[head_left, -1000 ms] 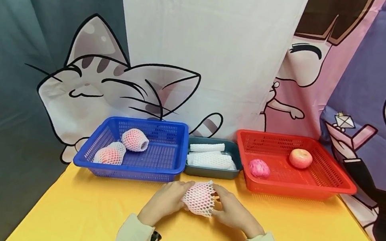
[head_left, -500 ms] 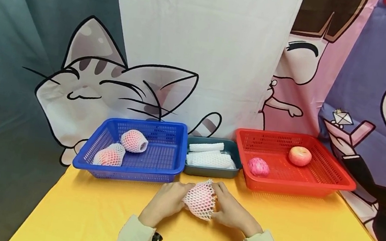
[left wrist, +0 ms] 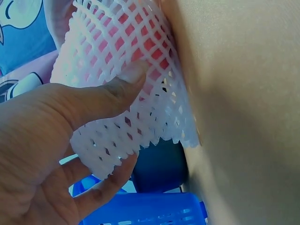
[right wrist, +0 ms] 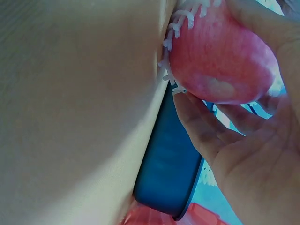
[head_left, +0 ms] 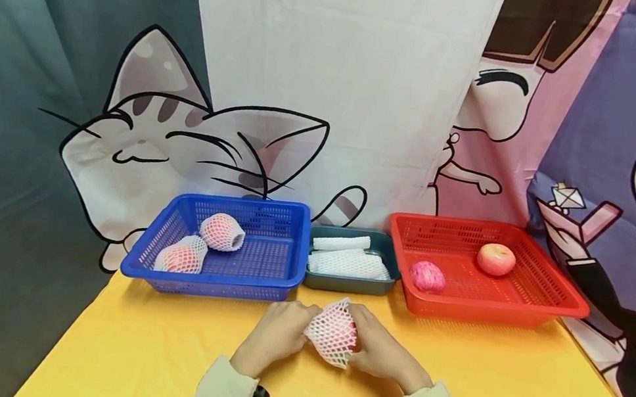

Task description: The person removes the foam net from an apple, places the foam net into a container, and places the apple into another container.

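Observation:
Over the yellow table, a white foam net sleeve (head_left: 330, 334) covers part of a red-pink apple (right wrist: 220, 61). My left hand (head_left: 277, 334) pinches the sleeve at its narrow left end; in the left wrist view the thumb (left wrist: 133, 75) lies on the mesh, with fingers beneath it. On the other side, my right hand (head_left: 384, 347) grips the apple's bare end. The right wrist view shows the sleeve's jagged edge lying along the apple, with thumb and fingers around the fruit. In the head view, most of the apple is hidden by mesh and hand.
A blue basket (head_left: 278, 282) at back left holds two net-wrapped fruits (head_left: 222, 232). A dark green tray (head_left: 349, 285) in the middle holds several foam sleeves (head_left: 348, 263). In the red basket (head_left: 489, 307) at right lie an apple (head_left: 496, 259) and a pink fruit (head_left: 427, 276).
The sleeve has shifted slightly right and tilted, and more red apple shows at its right opening. My right fingers have closed in round the apple; my left hand has moved slightly right.

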Demonstrator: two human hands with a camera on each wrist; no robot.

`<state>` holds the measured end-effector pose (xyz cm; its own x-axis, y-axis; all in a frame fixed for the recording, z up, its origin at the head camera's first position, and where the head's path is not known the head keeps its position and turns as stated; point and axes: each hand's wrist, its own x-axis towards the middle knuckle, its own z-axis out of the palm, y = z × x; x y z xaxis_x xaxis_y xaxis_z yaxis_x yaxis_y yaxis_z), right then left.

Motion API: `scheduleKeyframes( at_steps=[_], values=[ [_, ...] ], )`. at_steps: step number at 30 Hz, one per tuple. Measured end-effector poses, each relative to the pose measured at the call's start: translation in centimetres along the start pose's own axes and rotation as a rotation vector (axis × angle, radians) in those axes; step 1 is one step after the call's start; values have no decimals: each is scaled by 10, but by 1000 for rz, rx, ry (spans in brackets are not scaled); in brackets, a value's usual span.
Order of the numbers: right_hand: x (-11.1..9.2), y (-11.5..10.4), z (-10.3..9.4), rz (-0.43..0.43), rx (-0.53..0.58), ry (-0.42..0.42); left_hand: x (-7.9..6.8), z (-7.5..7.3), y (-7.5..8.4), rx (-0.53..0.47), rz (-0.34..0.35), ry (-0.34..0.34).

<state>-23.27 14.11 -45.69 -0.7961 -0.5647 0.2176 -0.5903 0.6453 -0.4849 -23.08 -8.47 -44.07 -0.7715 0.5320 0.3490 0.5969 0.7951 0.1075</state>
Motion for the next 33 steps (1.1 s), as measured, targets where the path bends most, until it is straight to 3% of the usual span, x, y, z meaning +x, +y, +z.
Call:
scheduleKeyframes(
  at_steps=[10, 22, 33],
  values=[
    [1, 1, 3, -25, -63, 19, 2, 1, 1, 38, 0, -17],
    [-1, -1, 3, 37, -91, 1, -2, -1, 2, 34, 9, -3],
    [-2, 6, -10, 88, -33, 13, -2, -5, -4, 21, -6, 23]
  ],
)
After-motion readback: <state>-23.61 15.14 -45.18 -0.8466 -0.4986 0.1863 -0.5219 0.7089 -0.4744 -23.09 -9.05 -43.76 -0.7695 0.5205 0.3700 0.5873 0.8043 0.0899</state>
